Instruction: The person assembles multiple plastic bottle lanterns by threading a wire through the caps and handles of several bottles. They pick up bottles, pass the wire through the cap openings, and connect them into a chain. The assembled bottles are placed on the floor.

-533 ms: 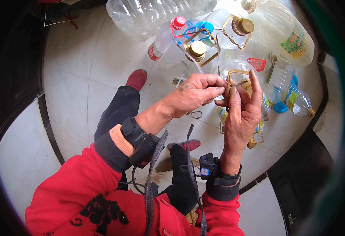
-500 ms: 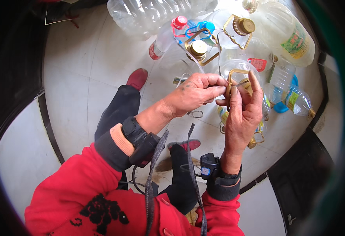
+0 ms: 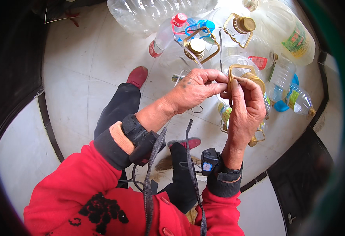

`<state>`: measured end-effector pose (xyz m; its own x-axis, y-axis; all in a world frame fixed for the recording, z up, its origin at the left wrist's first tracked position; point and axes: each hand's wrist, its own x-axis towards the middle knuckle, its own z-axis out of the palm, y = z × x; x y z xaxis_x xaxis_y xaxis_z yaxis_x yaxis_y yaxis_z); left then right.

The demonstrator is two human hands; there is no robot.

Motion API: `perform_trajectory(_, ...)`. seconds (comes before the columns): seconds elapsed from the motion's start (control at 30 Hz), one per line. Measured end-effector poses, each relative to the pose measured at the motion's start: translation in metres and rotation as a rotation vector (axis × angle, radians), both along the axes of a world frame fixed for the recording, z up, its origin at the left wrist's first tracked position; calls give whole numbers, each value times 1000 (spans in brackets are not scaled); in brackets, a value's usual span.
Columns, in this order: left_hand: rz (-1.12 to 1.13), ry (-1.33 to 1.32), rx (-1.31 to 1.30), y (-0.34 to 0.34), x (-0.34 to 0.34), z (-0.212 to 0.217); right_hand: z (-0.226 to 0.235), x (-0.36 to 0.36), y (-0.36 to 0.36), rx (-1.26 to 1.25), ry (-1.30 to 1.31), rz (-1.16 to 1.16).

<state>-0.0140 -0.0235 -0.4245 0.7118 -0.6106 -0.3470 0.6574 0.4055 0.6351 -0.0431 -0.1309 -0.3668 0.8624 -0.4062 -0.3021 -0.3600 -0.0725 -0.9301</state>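
A large clear plastic bottle [image 3: 235, 61] has a gold cap [image 3: 256, 82] and a gold carrying handle [image 3: 241, 67]. My left hand [image 3: 198, 88] is closed in a pinch at the left side of this handle, on a thin dark strap [image 3: 221, 47]. The strap runs up from my fingers toward other bottle handles. My right hand [image 3: 245, 102] closes thumb and fingers on the same handle's left bar. The strap's end is hidden between my fingertips. Just beyond my left hand stands a bottle with a white-topped gold cap [image 3: 197, 46] and a gold handle [image 3: 215, 54].
Around them are a red-capped bottle [image 3: 162, 39], a blue cap [image 3: 208, 26], another gold-capped bottle [image 3: 245, 24] and a big labelled jug [image 3: 294, 35]. Smaller bottles [image 3: 297, 101] lie at right. A large clear bottle [image 3: 148, 15] lies at the back on the tiled floor [image 3: 74, 86].
My right index finger was stretched upward and is now bent down onto the handle. Both hands have drawn together there. The bottle's gold cap shows more plainly.
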Motion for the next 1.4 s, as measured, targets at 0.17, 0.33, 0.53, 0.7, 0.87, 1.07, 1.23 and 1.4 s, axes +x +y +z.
perform_trajectory(0.17,-18,43,53,3,1,3,-10,0,1,-255,-99,66)
perform_trajectory(0.33,-24,220,4,8,5,4,-11,-2,5,-591,-82,166)
perform_trajectory(0.53,30,225,67,6,6,-2,-10,0,6,-479,-96,119)
perform_trajectory(0.7,53,213,123,6,7,-3,-5,1,4,-286,-110,55)
perform_trajectory(0.87,72,219,138,4,7,-4,-2,4,1,-69,-158,-56)
perform_trajectory(1.07,91,191,185,1,8,-5,1,6,-1,82,-180,-77)
perform_trajectory(1.23,93,208,193,0,6,-9,0,6,2,184,-188,-48)
perform_trajectory(1.4,118,170,191,1,8,-11,-5,7,1,257,-174,-72)
